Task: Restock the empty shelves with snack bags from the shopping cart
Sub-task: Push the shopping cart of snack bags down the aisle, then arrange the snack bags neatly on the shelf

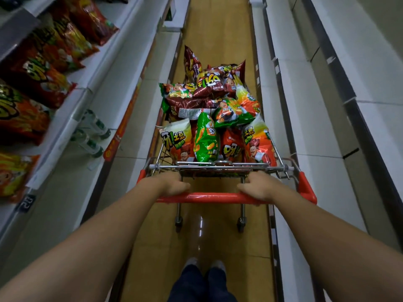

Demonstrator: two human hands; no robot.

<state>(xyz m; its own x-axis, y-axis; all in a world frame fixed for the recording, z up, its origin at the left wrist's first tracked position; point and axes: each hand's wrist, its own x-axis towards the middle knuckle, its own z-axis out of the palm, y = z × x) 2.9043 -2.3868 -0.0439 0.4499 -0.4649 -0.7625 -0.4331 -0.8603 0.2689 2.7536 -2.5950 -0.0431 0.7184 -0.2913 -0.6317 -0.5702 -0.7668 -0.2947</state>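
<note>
- Both bare forearms reach forward from the bottom corners of the view, over dark trousers (201, 286) and light shoes on the tan aisle floor (220, 31).
- White shelves on the right (309, 101) run the length of the aisle with nothing on them where they show.
- Left shelves (109, 68) carry a row of red and orange shelved bags (41, 68) lying flat on the upper level, with two clear bottles (91, 131) lying on the level below.
- Between the two shelf rows stands the shopping cart (281, 162), a wire basket on small castors, squarely ahead of the person.
- Snack bags (209, 118) fill the cart's basket in a heap above its rim: dark red ones at the far end, green, orange and white ones nearer the handle.
- A red handle bar (214, 197) crosses the near end of the cart.
- The left hand (173, 184) grips the bar toward its left end, fingers curled over the top.
- The right hand (254, 185) grips the bar toward its right end, fingers wrapped round it likewise.
</note>
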